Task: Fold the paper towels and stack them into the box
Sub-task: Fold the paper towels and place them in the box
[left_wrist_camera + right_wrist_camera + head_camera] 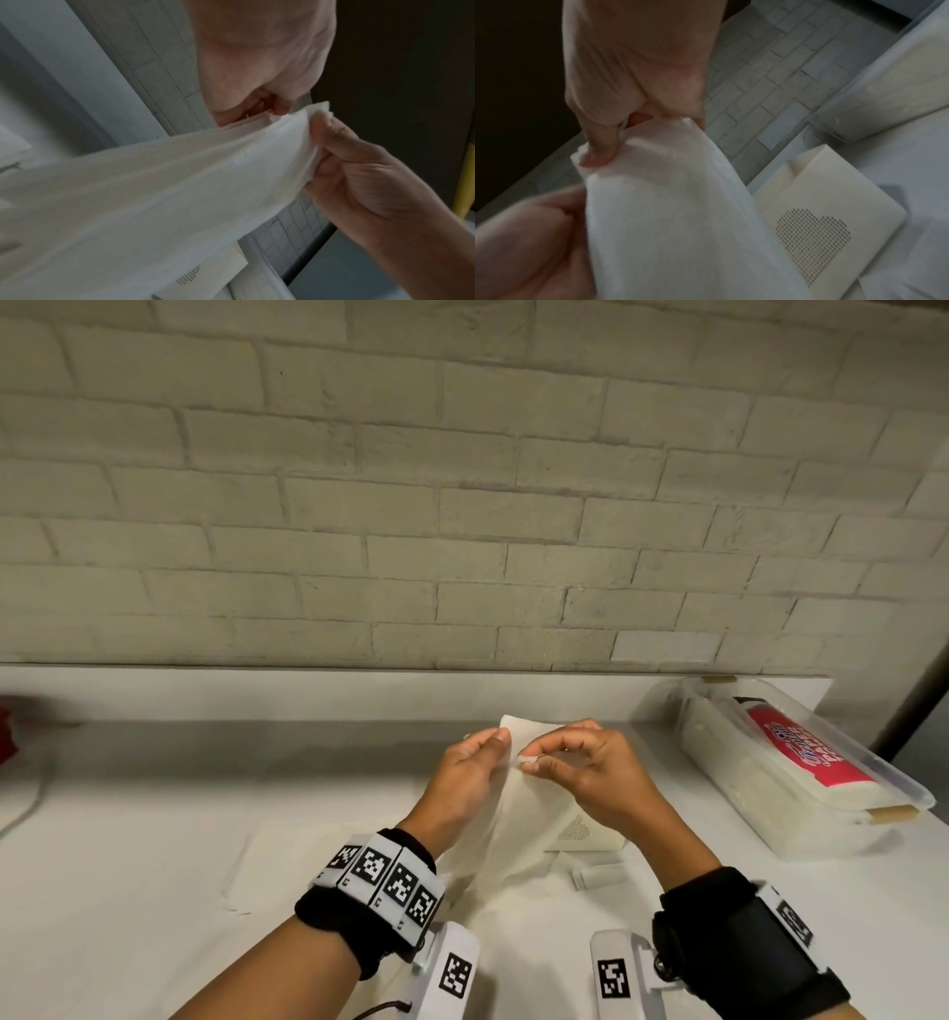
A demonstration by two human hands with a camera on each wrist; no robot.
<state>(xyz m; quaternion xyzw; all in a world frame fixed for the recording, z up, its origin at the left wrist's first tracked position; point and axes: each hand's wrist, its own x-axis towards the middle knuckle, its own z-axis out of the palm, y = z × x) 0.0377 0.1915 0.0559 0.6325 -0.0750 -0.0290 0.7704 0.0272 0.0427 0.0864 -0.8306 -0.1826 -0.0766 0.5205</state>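
Paper towel [518,806] up off desk [154,839], top edge pinched: my left hand [470,775] and right hand [585,767] close together, fingers [331,132] clamped on it. Folding step, I judge. Next: match corners, crease, carry to box [801,773] far right.

Both hands, left [470,775], right [590,765], pinch paper towel [518,793] above table [128,839].

the light was dim and even, with soft shadows under the hands on the surface [154,865]. both wrist views were blurry and dark; the head view bowed at its edges.
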